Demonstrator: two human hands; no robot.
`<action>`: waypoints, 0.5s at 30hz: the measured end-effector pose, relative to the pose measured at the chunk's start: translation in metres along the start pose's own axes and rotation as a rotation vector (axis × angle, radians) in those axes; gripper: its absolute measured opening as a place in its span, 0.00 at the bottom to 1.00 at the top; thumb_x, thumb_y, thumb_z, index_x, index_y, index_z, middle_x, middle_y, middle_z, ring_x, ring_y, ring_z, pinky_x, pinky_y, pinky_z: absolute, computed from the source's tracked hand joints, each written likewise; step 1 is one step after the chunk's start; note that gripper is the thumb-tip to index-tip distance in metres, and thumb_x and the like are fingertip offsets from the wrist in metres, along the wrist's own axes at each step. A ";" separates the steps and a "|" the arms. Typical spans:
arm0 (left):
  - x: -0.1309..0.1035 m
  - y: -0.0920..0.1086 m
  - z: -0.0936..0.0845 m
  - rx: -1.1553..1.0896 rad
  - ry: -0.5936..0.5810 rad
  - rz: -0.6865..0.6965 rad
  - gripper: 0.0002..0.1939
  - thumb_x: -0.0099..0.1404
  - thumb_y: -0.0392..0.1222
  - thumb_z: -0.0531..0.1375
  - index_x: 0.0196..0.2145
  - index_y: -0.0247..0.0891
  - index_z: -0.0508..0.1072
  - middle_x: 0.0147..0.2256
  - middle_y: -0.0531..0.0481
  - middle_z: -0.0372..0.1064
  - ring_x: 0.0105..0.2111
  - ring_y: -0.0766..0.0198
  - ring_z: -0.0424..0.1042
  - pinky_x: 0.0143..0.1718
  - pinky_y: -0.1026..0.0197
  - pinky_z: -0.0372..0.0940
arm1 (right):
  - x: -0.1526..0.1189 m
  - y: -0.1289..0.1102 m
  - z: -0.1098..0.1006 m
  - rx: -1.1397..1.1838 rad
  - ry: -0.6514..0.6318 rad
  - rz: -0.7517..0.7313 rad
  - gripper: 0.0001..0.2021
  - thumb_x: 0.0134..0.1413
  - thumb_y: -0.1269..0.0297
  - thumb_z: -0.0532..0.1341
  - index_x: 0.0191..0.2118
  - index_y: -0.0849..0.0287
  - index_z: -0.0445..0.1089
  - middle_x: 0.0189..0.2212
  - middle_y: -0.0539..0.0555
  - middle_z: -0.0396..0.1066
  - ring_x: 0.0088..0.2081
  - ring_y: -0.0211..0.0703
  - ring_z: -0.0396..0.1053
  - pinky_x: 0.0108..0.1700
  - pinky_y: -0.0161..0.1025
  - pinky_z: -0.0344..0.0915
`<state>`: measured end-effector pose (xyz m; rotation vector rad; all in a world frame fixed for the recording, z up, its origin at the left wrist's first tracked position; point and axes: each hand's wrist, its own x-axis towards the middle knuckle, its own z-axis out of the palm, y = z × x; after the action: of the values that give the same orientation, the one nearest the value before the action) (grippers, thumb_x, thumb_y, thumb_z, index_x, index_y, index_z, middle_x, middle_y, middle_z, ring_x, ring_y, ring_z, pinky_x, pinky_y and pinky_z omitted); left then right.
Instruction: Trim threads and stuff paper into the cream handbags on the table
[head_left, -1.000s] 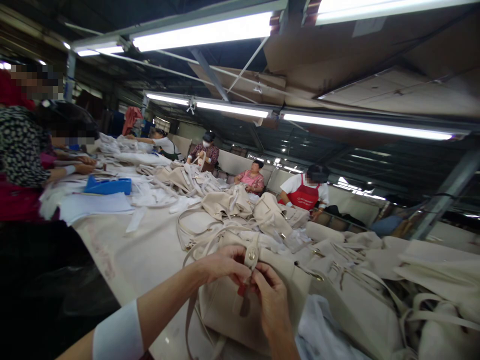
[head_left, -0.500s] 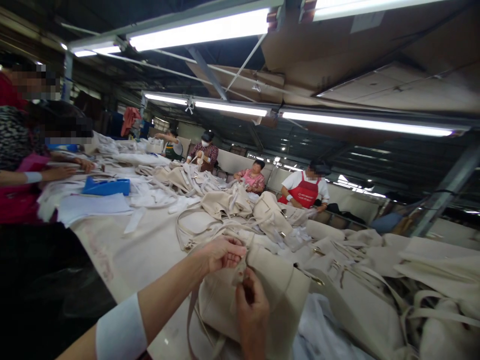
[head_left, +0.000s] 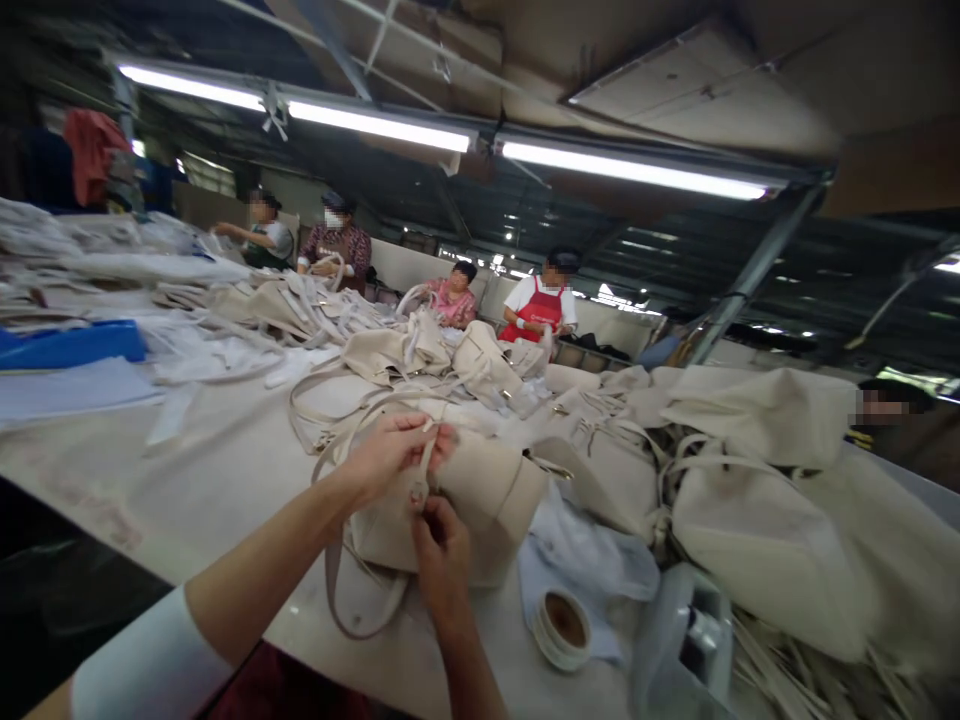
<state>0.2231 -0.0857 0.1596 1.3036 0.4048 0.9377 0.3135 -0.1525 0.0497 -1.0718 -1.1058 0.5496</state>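
Observation:
A cream handbag (head_left: 487, 500) lies on the table in front of me, its flap facing up and a long strap (head_left: 335, 590) looping down at its left side. Over the bag, my left hand (head_left: 394, 452) pinches the upper part of a narrow cream strap (head_left: 426, 462). My right hand (head_left: 444, 545) is closed on the lower end of the same strap, where a small metal fitting seems to sit. Blur hides the exact shape of that fitting.
Cream bags (head_left: 757, 540) are heaped at the right and farther back. Nearer me stand a round tape-like roll (head_left: 561, 628) and a clear plastic container (head_left: 679, 640). White sheets (head_left: 82, 388) and a blue tray (head_left: 112, 342) lie left. Several co-workers sit beyond the table.
The view has swung right and down, bringing the roll and plastic container into sight. Both hands stay on the strap; it now stretches more plainly between them.

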 end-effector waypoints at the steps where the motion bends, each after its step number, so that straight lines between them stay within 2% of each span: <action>1: 0.005 0.001 0.002 -0.048 0.012 0.010 0.15 0.53 0.44 0.71 0.33 0.29 0.77 0.21 0.52 0.67 0.20 0.72 0.62 0.22 0.69 0.57 | -0.002 -0.003 -0.003 -0.036 0.011 -0.001 0.10 0.51 0.59 0.59 0.33 0.57 0.75 0.25 0.48 0.71 0.27 0.39 0.65 0.31 0.35 0.61; 3: 0.015 0.002 0.003 -0.115 0.053 0.046 0.13 0.54 0.42 0.70 0.32 0.29 0.76 0.16 0.61 0.53 0.15 0.76 0.49 0.16 0.71 0.45 | -0.009 -0.008 -0.017 -0.156 0.033 -0.043 0.11 0.54 0.60 0.58 0.36 0.57 0.76 0.29 0.51 0.74 0.31 0.42 0.69 0.33 0.36 0.64; 5: 0.021 0.002 0.002 -0.122 0.080 0.065 0.12 0.55 0.42 0.69 0.32 0.30 0.76 0.15 0.64 0.44 0.14 0.77 0.41 0.15 0.72 0.39 | -0.022 -0.010 -0.044 -0.329 0.093 -0.132 0.12 0.58 0.60 0.56 0.37 0.55 0.77 0.33 0.54 0.75 0.35 0.45 0.71 0.37 0.38 0.65; 7: 0.021 0.001 0.000 -0.080 0.069 0.068 0.13 0.57 0.44 0.68 0.35 0.30 0.76 0.15 0.63 0.48 0.14 0.77 0.44 0.15 0.72 0.41 | -0.040 -0.002 -0.081 -0.550 0.224 -0.216 0.13 0.60 0.58 0.57 0.37 0.54 0.78 0.35 0.57 0.75 0.39 0.49 0.71 0.44 0.43 0.65; 8: 0.020 -0.001 -0.002 -0.053 0.050 0.067 0.14 0.57 0.45 0.68 0.36 0.30 0.77 0.16 0.61 0.52 0.14 0.76 0.48 0.15 0.72 0.44 | -0.050 0.006 -0.102 -0.682 0.307 -0.232 0.13 0.60 0.56 0.58 0.39 0.53 0.78 0.38 0.59 0.76 0.43 0.53 0.71 0.48 0.47 0.64; 10: 0.016 -0.003 -0.004 0.000 0.013 0.070 0.17 0.56 0.47 0.69 0.38 0.31 0.77 0.19 0.55 0.61 0.17 0.72 0.57 0.16 0.71 0.51 | -0.069 0.029 -0.142 -0.972 0.383 -0.209 0.15 0.56 0.51 0.61 0.41 0.53 0.78 0.43 0.63 0.75 0.47 0.60 0.68 0.51 0.53 0.61; 13: 0.011 -0.007 -0.010 0.026 -0.005 0.084 0.18 0.54 0.50 0.70 0.37 0.33 0.78 0.22 0.53 0.65 0.21 0.68 0.63 0.17 0.69 0.57 | -0.082 0.065 -0.185 -1.304 0.337 -0.137 0.17 0.54 0.50 0.62 0.43 0.55 0.78 0.46 0.67 0.73 0.48 0.65 0.68 0.47 0.55 0.63; 15: 0.010 -0.008 -0.014 0.021 0.012 0.079 0.19 0.53 0.50 0.71 0.37 0.34 0.77 0.22 0.54 0.65 0.20 0.68 0.62 0.16 0.69 0.58 | -0.080 0.080 -0.196 -1.354 0.246 -0.122 0.16 0.54 0.55 0.62 0.45 0.54 0.78 0.45 0.66 0.74 0.46 0.64 0.69 0.45 0.53 0.65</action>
<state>0.2220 -0.0689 0.1507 1.3420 0.3751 1.0102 0.4715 -0.2637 -0.0684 -2.1139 -1.2823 -0.5633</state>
